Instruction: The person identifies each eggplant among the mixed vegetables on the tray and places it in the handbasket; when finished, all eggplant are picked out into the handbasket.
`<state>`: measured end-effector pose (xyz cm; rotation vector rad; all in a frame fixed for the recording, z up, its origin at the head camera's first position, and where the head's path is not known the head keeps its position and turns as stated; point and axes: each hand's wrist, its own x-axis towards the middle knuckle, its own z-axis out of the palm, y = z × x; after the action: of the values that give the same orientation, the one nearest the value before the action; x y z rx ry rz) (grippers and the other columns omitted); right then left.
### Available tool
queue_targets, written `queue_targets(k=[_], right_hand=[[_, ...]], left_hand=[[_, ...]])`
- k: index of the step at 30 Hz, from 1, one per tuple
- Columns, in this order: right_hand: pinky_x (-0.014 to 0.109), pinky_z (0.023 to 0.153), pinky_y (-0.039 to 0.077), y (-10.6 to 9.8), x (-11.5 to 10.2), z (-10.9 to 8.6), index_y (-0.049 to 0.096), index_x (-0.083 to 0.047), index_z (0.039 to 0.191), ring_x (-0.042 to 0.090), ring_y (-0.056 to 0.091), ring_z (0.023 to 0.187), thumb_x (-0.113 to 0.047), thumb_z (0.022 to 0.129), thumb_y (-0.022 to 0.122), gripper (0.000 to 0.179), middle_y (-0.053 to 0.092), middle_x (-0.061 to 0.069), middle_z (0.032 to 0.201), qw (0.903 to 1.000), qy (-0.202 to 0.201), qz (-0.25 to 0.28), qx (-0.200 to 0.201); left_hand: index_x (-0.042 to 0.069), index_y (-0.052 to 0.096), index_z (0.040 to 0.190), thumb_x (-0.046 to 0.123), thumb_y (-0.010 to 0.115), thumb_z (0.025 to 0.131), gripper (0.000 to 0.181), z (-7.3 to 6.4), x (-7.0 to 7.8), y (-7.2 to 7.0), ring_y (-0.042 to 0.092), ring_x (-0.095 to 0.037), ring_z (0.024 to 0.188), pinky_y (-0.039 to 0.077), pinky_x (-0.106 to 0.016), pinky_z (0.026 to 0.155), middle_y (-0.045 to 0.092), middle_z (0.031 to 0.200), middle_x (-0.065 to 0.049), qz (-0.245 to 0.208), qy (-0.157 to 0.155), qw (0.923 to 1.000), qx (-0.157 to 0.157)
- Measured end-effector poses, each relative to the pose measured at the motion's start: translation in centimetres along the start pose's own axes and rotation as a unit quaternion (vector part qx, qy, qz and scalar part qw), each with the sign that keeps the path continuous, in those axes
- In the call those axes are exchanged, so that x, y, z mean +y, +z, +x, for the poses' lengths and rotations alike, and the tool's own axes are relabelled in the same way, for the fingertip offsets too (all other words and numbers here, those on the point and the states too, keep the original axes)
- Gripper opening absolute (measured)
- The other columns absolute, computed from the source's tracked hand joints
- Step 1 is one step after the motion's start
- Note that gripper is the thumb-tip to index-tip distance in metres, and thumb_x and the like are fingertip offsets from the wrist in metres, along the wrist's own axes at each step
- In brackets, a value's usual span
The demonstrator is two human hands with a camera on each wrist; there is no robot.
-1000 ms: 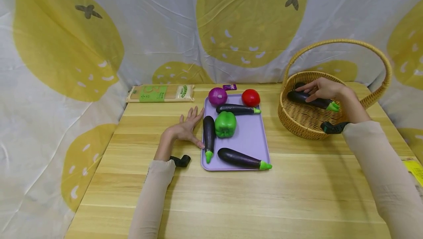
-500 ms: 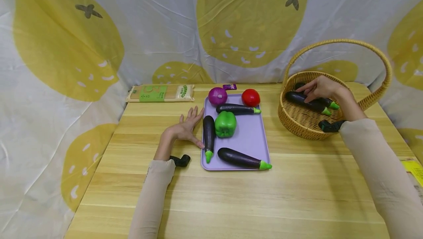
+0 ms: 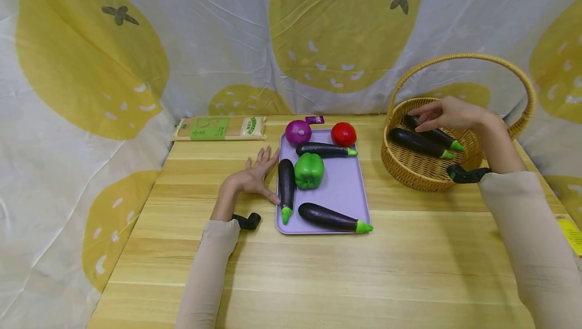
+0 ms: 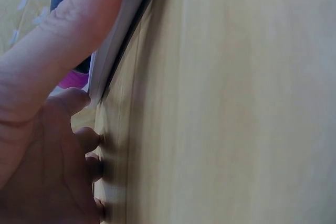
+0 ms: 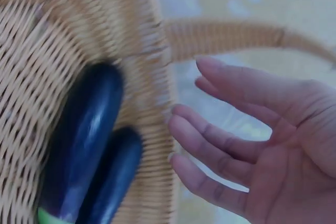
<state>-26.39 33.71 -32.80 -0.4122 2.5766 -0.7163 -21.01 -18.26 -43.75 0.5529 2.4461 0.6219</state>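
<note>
My right hand [image 3: 454, 113] is over the wicker basket [image 3: 411, 176], its fingers loosely bent with nothing between them in the right wrist view. Two dark eggplants with green stems lie side by side inside: a nearer eggplant [image 3: 416, 143] and a farther eggplant [image 3: 438, 136], partly behind the fingers in the head view. My left hand [image 3: 252, 178] spreads its fingers at the left edge of the lilac tray [image 3: 338, 192], thumb and fingertips right at the rim. Just inside that rim lies an eggplant [image 3: 286, 187], beside a green bell pepper [image 3: 309, 171].
Also on the tray are an eggplant [image 3: 325, 150] toward the back, another eggplant [image 3: 334, 218] in front, a purple onion [image 3: 298, 132] and a red tomato [image 3: 343, 134]. A noodle package [image 3: 220, 129] and a small purple packet [image 3: 314, 119] lie behind. The basket's handle [image 3: 464, 56] arches high.
My right hand has set the nearer eggplant down in the basket beside the other one, let go and risen off it. The left hand stays at the tray edge.
</note>
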Motion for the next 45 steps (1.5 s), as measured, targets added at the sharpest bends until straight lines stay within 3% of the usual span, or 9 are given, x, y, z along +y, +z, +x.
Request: queue_targets(k=[8,14,19,25,29,34,40,45], right_hand=[[0.019,0.083,0.054,1.6,-4.7,-1.5,0.059,-0.017,0.147,0.003,0.067,0.107,-0.026,0.102,0.067,0.047,0.070,0.010,0.131,0.9964,-0.082,0.022,-0.004],[0.020,0.088,0.053,4.7,-7.6,0.1,0.058,-0.024,0.148,0.018,0.067,0.122,-0.029,0.101,0.068,0.049,0.067,0.007,0.140,0.9918,-0.111,0.063,0.002],[0.032,0.096,0.054,7.2,-9.2,2.1,0.055,-0.017,0.151,0.032,0.057,0.136,-0.025,0.101,0.068,0.052,0.058,0.013,0.152,0.9846,-0.150,0.090,0.007],[0.057,0.118,0.042,10.0,-10.5,5.0,0.054,-0.011,0.151,0.035,0.045,0.148,-0.017,0.100,0.069,0.054,0.050,0.015,0.159,0.9729,-0.204,0.110,0.004],[0.054,0.117,0.043,11.7,-11.0,6.8,0.055,-0.010,0.150,0.035,0.051,0.141,-0.013,0.099,0.070,0.053,0.055,0.016,0.154,0.9673,-0.237,0.090,0.012],[0.047,0.099,0.050,13.2,-11.3,8.5,0.059,-0.003,0.145,0.035,0.058,0.114,-0.004,0.097,0.069,0.049,0.063,0.022,0.143,0.9619,-0.258,0.087,0.025],[0.056,0.114,0.044,14.2,-11.5,9.6,0.059,0.002,0.143,0.039,0.049,0.143,0.000,0.097,0.068,0.047,0.054,0.024,0.152,0.9616,-0.249,0.114,0.014],[0.057,0.115,0.043,14.7,-11.7,10.3,0.062,0.002,0.140,0.042,0.051,0.140,-0.001,0.096,0.069,0.044,0.058,0.025,0.147,0.9620,-0.256,0.093,0.026]], left_hand=[[0.019,-0.011,0.166,0.040,0.095,0.071,0.144,0.0,-0.2,-0.1,-0.030,-0.033,0.158,-0.019,-0.061,0.126,-0.027,0.171,-0.016,0.000,-0.001,1.0000,-0.001],[0.018,-0.011,0.167,0.041,0.095,0.071,0.144,0.1,0.0,-0.2,-0.029,-0.034,0.158,-0.019,-0.062,0.126,-0.027,0.171,-0.017,-0.003,0.004,1.0000,0.000],[0.019,-0.011,0.166,0.041,0.095,0.071,0.144,0.1,0.1,-0.2,-0.029,-0.034,0.158,-0.019,-0.062,0.126,-0.027,0.171,-0.016,-0.001,0.008,1.0000,0.001],[0.020,-0.011,0.167,0.040,0.095,0.071,0.144,0.1,0.1,-0.2,-0.030,-0.033,0.158,-0.020,-0.060,0.126,-0.027,0.171,-0.015,0.000,0.006,1.0000,0.001],[0.020,-0.012,0.166,0.040,0.095,0.071,0.145,0.1,0.1,-0.1,-0.029,-0.033,0.158,-0.020,-0.061,0.126,-0.027,0.171,-0.015,0.001,0.003,1.0000,0.001],[0.019,-0.011,0.167,0.041,0.095,0.070,0.145,0.1,0.1,-0.1,-0.029,-0.034,0.158,-0.019,-0.062,0.126,-0.026,0.171,-0.017,-0.002,0.006,1.0000,0.001],[0.019,-0.011,0.167,0.041,0.095,0.070,0.145,0.1,0.0,-0.1,-0.029,-0.034,0.158,-0.019,-0.063,0.126,-0.026,0.171,-0.017,-0.004,0.005,1.0000,0.000],[0.019,-0.011,0.167,0.040,0.095,0.070,0.144,0.1,-0.1,0.0,-0.029,-0.034,0.158,-0.019,-0.062,0.126,-0.026,0.171,-0.017,-0.002,0.004,1.0000,0.002]])
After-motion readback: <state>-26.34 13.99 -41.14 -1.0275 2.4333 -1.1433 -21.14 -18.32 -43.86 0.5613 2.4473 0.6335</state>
